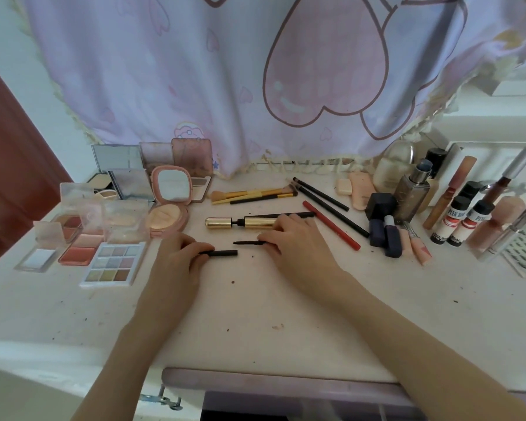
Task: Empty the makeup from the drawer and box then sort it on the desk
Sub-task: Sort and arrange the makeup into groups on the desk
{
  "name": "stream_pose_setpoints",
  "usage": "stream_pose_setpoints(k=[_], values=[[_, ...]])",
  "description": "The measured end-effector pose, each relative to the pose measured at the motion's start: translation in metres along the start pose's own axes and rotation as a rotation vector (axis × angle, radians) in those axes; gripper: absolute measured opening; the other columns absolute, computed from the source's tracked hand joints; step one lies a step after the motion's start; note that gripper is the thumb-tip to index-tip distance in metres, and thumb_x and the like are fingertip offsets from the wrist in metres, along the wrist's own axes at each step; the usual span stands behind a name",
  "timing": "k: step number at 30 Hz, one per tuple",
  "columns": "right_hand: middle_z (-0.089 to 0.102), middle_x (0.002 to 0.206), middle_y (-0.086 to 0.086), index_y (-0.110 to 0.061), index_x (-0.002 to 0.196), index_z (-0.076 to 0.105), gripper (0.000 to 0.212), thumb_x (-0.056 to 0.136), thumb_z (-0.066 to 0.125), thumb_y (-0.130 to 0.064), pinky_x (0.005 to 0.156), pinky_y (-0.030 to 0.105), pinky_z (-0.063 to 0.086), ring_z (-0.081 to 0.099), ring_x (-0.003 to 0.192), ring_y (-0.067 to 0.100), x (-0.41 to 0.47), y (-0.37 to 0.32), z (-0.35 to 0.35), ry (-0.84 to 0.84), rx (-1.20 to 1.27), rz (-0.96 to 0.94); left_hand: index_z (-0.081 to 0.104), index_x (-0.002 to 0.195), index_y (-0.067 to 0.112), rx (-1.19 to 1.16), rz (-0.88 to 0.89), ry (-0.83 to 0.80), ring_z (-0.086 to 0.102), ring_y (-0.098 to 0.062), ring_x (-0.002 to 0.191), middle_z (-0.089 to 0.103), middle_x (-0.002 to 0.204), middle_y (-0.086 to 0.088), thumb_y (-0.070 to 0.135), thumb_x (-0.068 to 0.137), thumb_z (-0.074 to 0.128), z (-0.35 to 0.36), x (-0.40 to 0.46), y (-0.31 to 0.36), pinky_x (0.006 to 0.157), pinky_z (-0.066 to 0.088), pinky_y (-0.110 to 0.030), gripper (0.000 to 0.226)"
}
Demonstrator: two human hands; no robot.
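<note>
- A short black cylindrical cap [222, 253] is pinched by the left hand [176, 256], low on the pale, speckled desk top [255, 314].
- A thin black liner pen [248, 242], tip pointing at the cap but apart from it, is gripped by the right hand [295, 244].
- Just behind, a gold mascara tube [240, 223] is seen lying pulled open.
- Far left, open eyeshadow palettes [113, 264] are grouped; far right, bottles [456, 226] are clustered.

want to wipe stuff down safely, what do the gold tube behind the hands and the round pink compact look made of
Gold tube: metal or metallised plastic, glossy; bright highlights run along it, and the look cannot settle which.
Round pink compact: likely hard plastic, smooth with a satin sheen; the open lid holds a mirror, probably glass, reflecting pale light.
</note>
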State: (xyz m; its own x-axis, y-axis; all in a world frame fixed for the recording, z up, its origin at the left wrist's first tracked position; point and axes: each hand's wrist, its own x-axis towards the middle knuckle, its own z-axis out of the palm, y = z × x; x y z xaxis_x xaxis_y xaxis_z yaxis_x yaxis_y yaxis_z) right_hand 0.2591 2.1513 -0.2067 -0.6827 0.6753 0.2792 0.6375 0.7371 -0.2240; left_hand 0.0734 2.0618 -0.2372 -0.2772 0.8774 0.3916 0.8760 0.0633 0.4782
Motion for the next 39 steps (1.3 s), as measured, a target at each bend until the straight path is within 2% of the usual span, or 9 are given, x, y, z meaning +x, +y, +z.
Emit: stream_pose_setpoints(k=[5, 9, 13, 17, 22, 25, 30, 33, 39], values=[[0.049, 0.125, 0.002, -0.022, 0.135, 0.047, 0.037, 0.098, 0.041, -0.028, 0.1, 0.031, 0.027, 0.041, 0.117, 0.017, 0.013, -0.008, 0.007, -0.004, -0.026, -0.026, 0.071, 0.095, 0.004, -0.009, 0.066, -0.004, 0.047, -0.016, 0.086, 0.051, 0.087, -0.001, -0.002, 0.082, 0.063, -0.001, 0.006, 0.0, 0.074, 0.03, -0.015, 0.017], [0.056, 0.115, 0.005, -0.014, 0.119, 0.06, 0.028, 0.094, 0.052, -0.022, 0.093, 0.032, 0.033, 0.048, 0.108, 0.021, 0.0, 0.008, 0.007, 0.082, -0.009, 0.018, 0.067, 0.089, 0.009, -0.007, 0.097, -0.014, 0.047, -0.014, 0.084, 0.05, 0.087, 0.006, 0.002, 0.082, 0.064, -0.001, 0.01, 0.002, 0.072, 0.031, -0.011, 0.011], [0.062, 0.097, 0.011, -0.006, 0.099, 0.069, 0.015, 0.086, 0.062, -0.011, 0.078, 0.038, 0.05, 0.057, 0.089, 0.027, -0.002, 0.021, 0.006, 0.128, 0.017, 0.053, 0.067, 0.087, 0.009, 0.03, 0.216, -0.029, 0.052, -0.021, 0.083, 0.056, 0.086, 0.0, 0.0, 0.079, 0.067, 0.009, 0.021, 0.003, 0.076, 0.037, -0.025, 0.012], [0.058, 0.109, 0.007, -0.01, 0.111, 0.065, 0.023, 0.095, 0.051, -0.016, 0.084, 0.023, 0.036, 0.051, 0.099, 0.02, -0.001, 0.025, 0.007, 0.106, 0.067, 0.083, 0.069, 0.084, 0.009, 0.069, 0.249, 0.006, 0.054, -0.025, 0.081, 0.058, 0.084, -0.006, 0.008, 0.076, 0.072, 0.016, 0.031, 0.005, 0.071, 0.045, -0.034, 0.009], [0.061, 0.096, 0.008, -0.008, 0.099, 0.067, 0.014, 0.089, 0.059, -0.012, 0.079, 0.027, 0.039, 0.055, 0.087, 0.022, 0.001, 0.03, 0.011, 0.198, 0.084, 0.088, 0.065, 0.082, 0.007, 0.118, 0.279, 0.072, 0.05, -0.025, 0.078, 0.057, 0.081, -0.007, 0.009, 0.074, 0.075, 0.018, 0.037, 0.007, 0.069, 0.042, -0.032, 0.013], [0.06, 0.103, 0.006, -0.01, 0.104, 0.066, 0.017, 0.093, 0.053, -0.014, 0.085, 0.031, 0.042, 0.053, 0.095, 0.019, 0.009, 0.037, 0.002, 0.242, 0.108, 0.145, 0.063, 0.081, 0.008, 0.114, 0.254, 0.079, 0.049, -0.023, 0.078, 0.056, 0.081, -0.006, 0.01, 0.074, 0.075, 0.019, 0.038, 0.008, 0.068, 0.04, -0.03, 0.014], [0.052, 0.123, 0.001, -0.024, 0.123, 0.059, 0.03, 0.098, 0.043, -0.024, 0.093, 0.034, 0.03, 0.039, 0.114, 0.021, 0.04, 0.057, -0.013, 0.005, -0.141, 0.182, 0.064, 0.079, 0.007, 0.122, 0.311, 0.085, 0.049, -0.025, 0.075, 0.057, 0.08, -0.008, 0.004, 0.073, 0.074, 0.019, 0.036, 0.007, 0.065, 0.042, -0.033, 0.012], [0.05, 0.125, -0.001, -0.028, 0.119, 0.062, 0.028, 0.096, 0.045, -0.029, 0.089, 0.033, 0.027, 0.036, 0.116, 0.02, 0.053, 0.059, -0.019, -0.111, -0.195, 0.157, 0.065, 0.078, 0.007, 0.122, 0.34, 0.095, 0.049, -0.024, 0.074, 0.057, 0.078, -0.006, 0.003, 0.074, 0.073, 0.019, 0.034, 0.007, 0.064, 0.042, -0.033, 0.011], [0.05, 0.129, -0.004, -0.028, 0.11, 0.067, 0.025, 0.094, 0.048, -0.03, 0.091, 0.033, 0.028, 0.035, 0.117, 0.018, 0.061, 0.054, -0.019, -0.168, -0.19, 0.101, 0.065, 0.08, 0.009, 0.116, 0.346, 0.102, 0.049, -0.023, 0.076, 0.056, 0.079, -0.004, 0.007, 0.076, 0.072, 0.02, 0.034, 0.005, 0.065, 0.045, -0.035, 0.008]])
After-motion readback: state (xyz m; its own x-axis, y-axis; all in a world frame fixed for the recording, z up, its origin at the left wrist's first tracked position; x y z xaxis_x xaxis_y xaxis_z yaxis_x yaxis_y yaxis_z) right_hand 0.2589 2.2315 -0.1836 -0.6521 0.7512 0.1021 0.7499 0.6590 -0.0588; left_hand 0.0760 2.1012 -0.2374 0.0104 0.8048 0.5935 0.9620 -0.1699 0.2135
